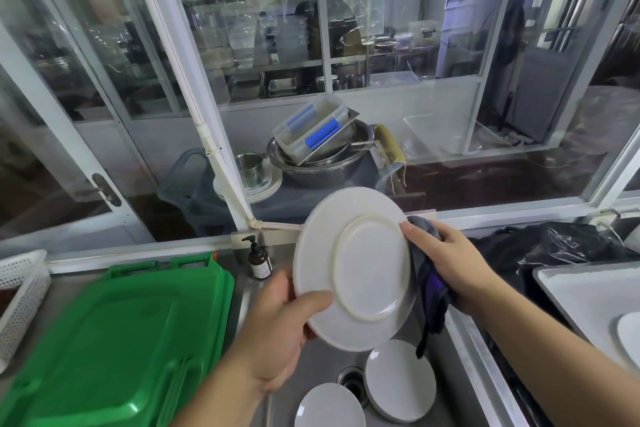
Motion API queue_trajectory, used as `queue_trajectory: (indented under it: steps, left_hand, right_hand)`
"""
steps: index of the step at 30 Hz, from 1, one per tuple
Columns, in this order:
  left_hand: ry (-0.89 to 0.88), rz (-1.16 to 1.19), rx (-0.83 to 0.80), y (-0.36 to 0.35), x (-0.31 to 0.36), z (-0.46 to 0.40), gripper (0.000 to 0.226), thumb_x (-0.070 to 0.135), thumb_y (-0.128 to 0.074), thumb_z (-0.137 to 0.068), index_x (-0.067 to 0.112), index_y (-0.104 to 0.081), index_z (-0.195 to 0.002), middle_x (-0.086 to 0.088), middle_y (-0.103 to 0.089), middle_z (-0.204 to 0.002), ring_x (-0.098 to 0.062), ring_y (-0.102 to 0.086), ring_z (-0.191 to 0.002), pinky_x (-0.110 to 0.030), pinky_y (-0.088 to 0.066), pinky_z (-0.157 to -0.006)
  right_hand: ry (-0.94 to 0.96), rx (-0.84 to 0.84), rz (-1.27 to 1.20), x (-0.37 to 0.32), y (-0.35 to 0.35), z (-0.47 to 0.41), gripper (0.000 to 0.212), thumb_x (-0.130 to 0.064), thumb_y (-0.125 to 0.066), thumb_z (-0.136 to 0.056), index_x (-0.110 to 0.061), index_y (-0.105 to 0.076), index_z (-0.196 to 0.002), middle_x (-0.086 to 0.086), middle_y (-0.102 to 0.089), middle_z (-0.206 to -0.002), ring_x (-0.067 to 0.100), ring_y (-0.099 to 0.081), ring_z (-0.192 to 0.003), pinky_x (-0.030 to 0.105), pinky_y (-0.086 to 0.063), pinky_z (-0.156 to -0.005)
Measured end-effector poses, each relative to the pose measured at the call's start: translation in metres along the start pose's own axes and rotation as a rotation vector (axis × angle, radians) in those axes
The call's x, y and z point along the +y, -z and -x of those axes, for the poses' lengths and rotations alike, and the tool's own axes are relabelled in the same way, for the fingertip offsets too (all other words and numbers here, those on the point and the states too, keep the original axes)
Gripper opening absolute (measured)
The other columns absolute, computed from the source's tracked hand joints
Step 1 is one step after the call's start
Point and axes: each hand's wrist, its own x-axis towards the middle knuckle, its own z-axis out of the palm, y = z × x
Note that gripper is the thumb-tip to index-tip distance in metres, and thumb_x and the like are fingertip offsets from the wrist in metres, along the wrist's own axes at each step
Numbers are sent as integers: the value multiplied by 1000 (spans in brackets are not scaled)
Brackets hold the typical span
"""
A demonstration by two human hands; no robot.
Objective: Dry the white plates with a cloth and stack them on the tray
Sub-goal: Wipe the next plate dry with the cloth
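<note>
above the sink [322, 371] we hold a white plate [353, 269] tilted up on edge, underside with its foot ring facing us. our left hand [277, 326] grips its lower left rim, thumb curled over the near face, other fingers hidden behind. our right hand [446, 260] clutches a grey and purple cloth [431, 295] against the plate's right rim, fingers wrapped round the cloth, a strip of it hanging down. down in the sink two more white plates: one [400, 381] right of the drain [351, 383], one [329, 407] at the bottom edge, partly cut off. right of the sink a pale tray [585, 291] sits on the counter with a white plate [630, 336] on it, mostly out of frame. left of the sink: stacked green lids [131, 333], a white perforated basket [20, 291], a brown pump bottle [259, 262] at the back. behind the glass: steel bowls [322, 163] with a clear container [311, 132] on top.
</note>
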Motion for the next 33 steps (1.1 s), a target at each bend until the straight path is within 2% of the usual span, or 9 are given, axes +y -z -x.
queue_trajectory:
  steps: [3, 7, 11, 14, 16, 20, 23, 26, 33]
  left_hand:
    - [-20, -96, -9, 0, 10, -4, 37, 5, -78, -85, 10, -68, -120, -9, -79, -111, -24, -75, -106, -33, -61, -82]
    - [-75, -90, 73, -10, 11, -1, 33, 29, -66, -88, 11, -73, -115, -4, -80, -111, -20, -74, -109, -38, -56, -94]
    - [-133, 0, 194, -18, 6, -1, 22, 23, -63, -94, 15, -75, -110, -3, -80, -110, -18, -75, -107, -40, -54, -96]
    - [-168, 127, 268, -22, 6, -4, 38, 32, -66, -84, 17, -73, -118, -2, -78, -117, -20, -72, -115, -45, -49, -107]
    - [-163, 184, 273, -25, 4, -3, 43, 32, -67, -82, 19, -70, -123, -1, -77, -120, -21, -71, -117, -46, -49, -107]
    - [-87, 192, 203, -25, 0, 0, 42, 19, -67, -80, 20, -70, -121, -1, -79, -115, -19, -75, -106, -42, -57, -90]
    - [5, 172, 152, -6, 14, -2, 47, 10, -75, -75, 12, -71, -122, -12, -77, -117, -28, -74, -108, -50, -52, -102]
    - [85, 114, 97, 10, 32, -6, 46, 31, -65, -84, 14, -69, -127, -14, -76, -119, -32, -71, -114, -51, -47, -108]
    - [-18, -8, 231, 6, 31, -6, 25, 32, -61, -98, 19, -72, -116, -7, -80, -108, -27, -76, -102, -43, -57, -90]
  right_hand:
    - [0, 2, 82, 3, -4, 0, 27, -48, -72, -93, -23, -81, -100, 1, -81, -100, 25, -75, -103, 50, -56, -103]
    - [-74, 133, 186, 5, -13, -4, 49, -68, -46, -97, -27, -73, -98, -4, -73, -106, 23, -66, -110, 47, -47, -109]
    - [-21, 164, 90, 8, -22, -5, 26, -33, -50, -105, -27, -76, -102, -4, -75, -108, 22, -67, -110, 45, -50, -108]
    - [-105, 152, -162, 17, -34, 5, 18, -25, -60, -104, -20, -78, -104, 6, -77, -108, 21, -72, -96, 33, -57, -78]
    - [-164, 163, -291, 21, -42, 10, 17, -25, -63, -103, -16, -77, -105, 10, -77, -106, 21, -71, -87, 31, -55, -69]
    - [-194, 220, -319, 20, -42, 10, 17, -26, -65, -101, -14, -76, -106, 9, -78, -102, 21, -71, -87, 32, -54, -71]
    - [-187, 181, -242, 15, -34, 10, 19, -26, -66, -100, -12, -78, -101, 17, -78, -103, 25, -70, -88, 38, -56, -79]
    - [-134, 106, -143, 5, -28, 13, 20, -23, -64, -102, -10, -79, -98, 15, -79, -99, 26, -71, -90, 42, -57, -88]
    - [-104, 115, -125, 4, -37, 10, 19, -24, -65, -100, -12, -79, -96, 11, -79, -96, 16, -69, -79, 30, -55, -73]
